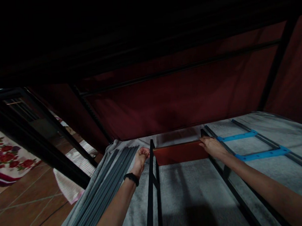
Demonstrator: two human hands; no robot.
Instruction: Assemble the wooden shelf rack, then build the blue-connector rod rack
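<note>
I had my hands well apart, one at either end of a reddish-brown board, which sat crosswise between two black side frames over the grey blanket. Taking the board as the middle of the dial, my left hand was at nine o'clock, its forearm reaching up from seven, a black band round the wrist. Its fingers were curled in, thumb side up, right against the top of the left side frame; in that dim light I couldn't tell whether the fingertips pinched anything small. My right hand was at three o'clock, palm down, its forearm slanting in from four, fingers bent and clamped over the board's end, where it met the right side frame. A row of grey tubes lay at eight o'clock, and beyond my right hand, towards three, were blue connectors joined to more tubing
</note>
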